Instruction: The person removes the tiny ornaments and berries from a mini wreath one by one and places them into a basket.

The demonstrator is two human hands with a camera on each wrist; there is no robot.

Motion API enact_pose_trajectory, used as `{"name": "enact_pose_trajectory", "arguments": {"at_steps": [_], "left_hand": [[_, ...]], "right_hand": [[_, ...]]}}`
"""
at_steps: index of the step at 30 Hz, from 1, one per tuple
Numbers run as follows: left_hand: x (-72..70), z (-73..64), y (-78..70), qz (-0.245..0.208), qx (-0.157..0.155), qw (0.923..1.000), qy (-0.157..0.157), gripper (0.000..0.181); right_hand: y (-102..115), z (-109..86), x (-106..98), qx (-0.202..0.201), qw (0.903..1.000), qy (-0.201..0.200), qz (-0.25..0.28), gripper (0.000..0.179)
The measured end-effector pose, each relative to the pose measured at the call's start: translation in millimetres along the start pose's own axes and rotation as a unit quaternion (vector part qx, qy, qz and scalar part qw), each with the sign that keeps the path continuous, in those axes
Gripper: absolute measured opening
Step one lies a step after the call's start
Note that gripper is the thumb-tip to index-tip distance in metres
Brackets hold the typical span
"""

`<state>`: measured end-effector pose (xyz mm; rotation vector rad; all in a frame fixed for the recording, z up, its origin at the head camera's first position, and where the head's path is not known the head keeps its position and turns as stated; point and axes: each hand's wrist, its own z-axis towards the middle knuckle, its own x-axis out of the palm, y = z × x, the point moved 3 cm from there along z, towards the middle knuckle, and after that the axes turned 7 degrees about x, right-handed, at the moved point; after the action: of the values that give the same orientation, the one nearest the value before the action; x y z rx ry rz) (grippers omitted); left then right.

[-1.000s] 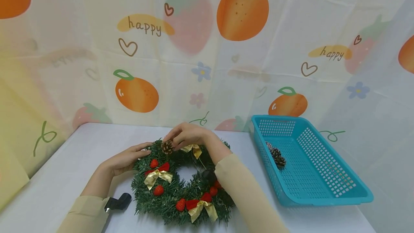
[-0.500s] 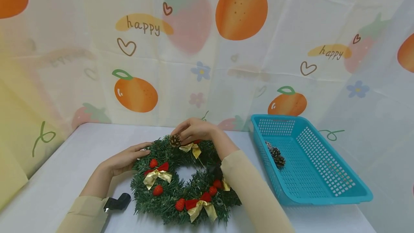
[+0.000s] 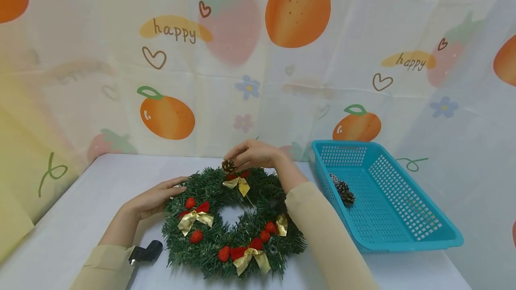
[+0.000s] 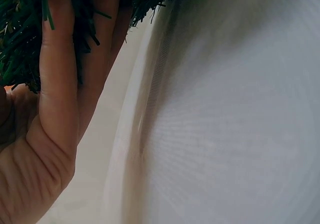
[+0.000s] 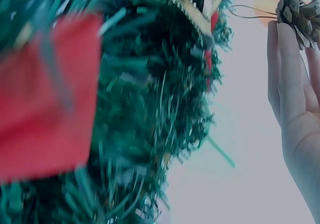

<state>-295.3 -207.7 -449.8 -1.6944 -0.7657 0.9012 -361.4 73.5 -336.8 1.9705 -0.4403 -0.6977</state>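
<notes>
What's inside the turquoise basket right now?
Inside the turquoise basket, a cluster of pinecones lies on the side nearest the wreath. The basket's wall there covers part of them and the floor beside it, so I can't give a count.

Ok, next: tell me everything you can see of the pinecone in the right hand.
The pinecone is brown, with spread, woody-looking scales. A thin cord loop extends from it. The right hand holds it up at the far side of the wreath, near a red and gold bow. In the right wrist view, a gap shows between its scales and the wreath; whether the loop touches the wreath, I cannot tell.
</notes>
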Motion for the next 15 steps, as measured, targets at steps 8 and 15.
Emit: {"name": "enact_pose_trajectory", "arguments": {"at_steps": [8, 15], "left_hand": [[0.3, -1.8, -2.7, 0.000, 0.001, 1.0000, -0.002, 0.072], [-0.1, -1.8, -1.9, -0.002, 0.003, 1.0000, -0.002, 0.071]], "right_hand": [[-42.3, 21.0, -41.8, -0.033, 0.9993, 0.017, 0.002, 0.042], [-78.8, 40.9, -75.3, -0.051, 0.9983, 0.026, 0.005, 0.044]]}}
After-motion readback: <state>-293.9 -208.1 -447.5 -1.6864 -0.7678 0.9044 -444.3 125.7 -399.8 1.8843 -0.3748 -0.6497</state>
